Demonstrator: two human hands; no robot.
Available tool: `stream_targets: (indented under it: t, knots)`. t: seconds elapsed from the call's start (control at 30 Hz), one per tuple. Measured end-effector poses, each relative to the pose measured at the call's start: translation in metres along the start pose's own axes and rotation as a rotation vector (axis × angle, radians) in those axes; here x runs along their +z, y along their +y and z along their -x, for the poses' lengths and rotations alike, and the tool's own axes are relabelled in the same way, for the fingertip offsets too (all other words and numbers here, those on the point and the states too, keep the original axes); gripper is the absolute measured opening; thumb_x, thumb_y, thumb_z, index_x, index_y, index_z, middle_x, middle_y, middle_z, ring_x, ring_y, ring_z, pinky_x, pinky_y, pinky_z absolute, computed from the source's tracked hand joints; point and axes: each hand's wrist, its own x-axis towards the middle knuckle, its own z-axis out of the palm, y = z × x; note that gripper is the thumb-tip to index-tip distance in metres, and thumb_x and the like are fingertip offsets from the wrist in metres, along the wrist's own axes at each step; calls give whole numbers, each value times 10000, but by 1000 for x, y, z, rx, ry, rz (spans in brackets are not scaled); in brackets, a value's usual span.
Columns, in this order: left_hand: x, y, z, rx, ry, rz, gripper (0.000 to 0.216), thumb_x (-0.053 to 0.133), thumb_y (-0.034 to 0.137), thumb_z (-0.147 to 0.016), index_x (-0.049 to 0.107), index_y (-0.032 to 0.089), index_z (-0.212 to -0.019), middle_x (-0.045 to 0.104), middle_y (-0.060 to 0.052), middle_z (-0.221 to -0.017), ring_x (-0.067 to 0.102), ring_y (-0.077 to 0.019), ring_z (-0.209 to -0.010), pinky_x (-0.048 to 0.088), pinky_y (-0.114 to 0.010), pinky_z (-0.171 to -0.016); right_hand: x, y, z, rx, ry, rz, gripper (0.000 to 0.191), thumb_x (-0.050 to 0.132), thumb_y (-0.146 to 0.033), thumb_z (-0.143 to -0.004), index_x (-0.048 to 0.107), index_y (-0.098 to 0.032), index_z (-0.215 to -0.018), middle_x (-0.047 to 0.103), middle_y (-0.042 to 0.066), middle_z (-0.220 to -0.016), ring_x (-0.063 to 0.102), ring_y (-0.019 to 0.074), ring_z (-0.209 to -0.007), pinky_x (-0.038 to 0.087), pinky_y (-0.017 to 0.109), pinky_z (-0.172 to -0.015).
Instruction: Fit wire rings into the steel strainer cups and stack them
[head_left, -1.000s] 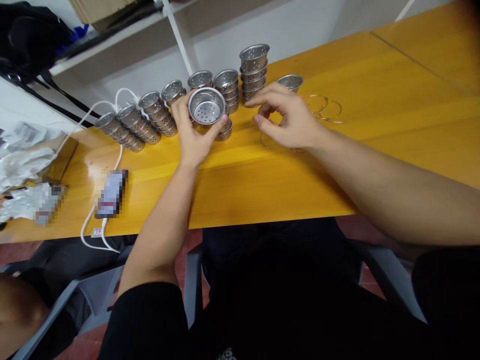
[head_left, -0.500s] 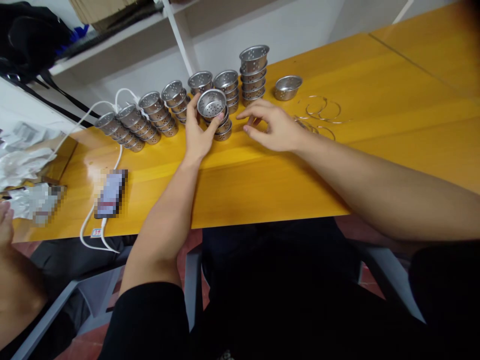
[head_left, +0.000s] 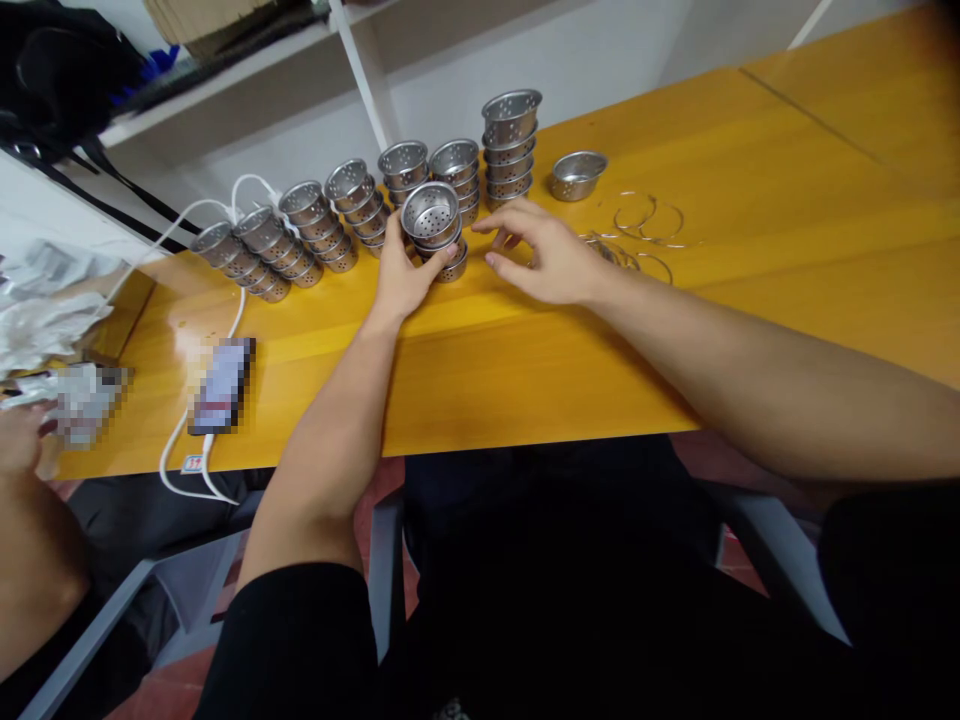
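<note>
One perforated cup (head_left: 430, 212), held up a second ago, now sits atop the short stack (head_left: 450, 266) near the far edge of the table (head_left: 525, 360). The left hand (head_left: 401, 275) has its fingers clamped round it, and the right hand (head_left: 547, 255) rests beside, fingers apart.

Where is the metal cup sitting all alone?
Head view: the lone cup sits far back on the table, between the tallest stack and the wire rings.
</note>
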Motion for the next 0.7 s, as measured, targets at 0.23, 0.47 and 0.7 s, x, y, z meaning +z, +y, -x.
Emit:
stream_targets:
  t: [0.23,0.47,0.7]
  knots:
    - [4,-1,-1,48,-79,-21,1141,882,1099,-914,656,331,-1727,800,-178,-1739,808,-387,-1637,624,-691,-1494,0,-13,-4,-59,-7,80,882,939,-683,-1134,690,-404,-1933,533,121,-2031,427,558,-1931,381,799,-1611]
    - [7,1,0,44,-97,-4,1140,890,1111,-893,701,322,-1694,843,-173,-1660,835,-400,-1584,644,-716,-1473,3,-12,-6,-72,-68,73,806,911,-716,-1164,737,-428,-1896,507,95,-2057,412,541,-1952,327,836,-1613]
    - [8,7,4,20,-80,11,1118,888,1111,-899,729,291,-1642,852,-174,-1629,855,-379,-1538,690,-674,-1427,2,-17,-6,-27,-99,22,926,959,-791,-1083,714,-445,-1907,546,84,-2035,347,557,-1972,272,860,-1632]
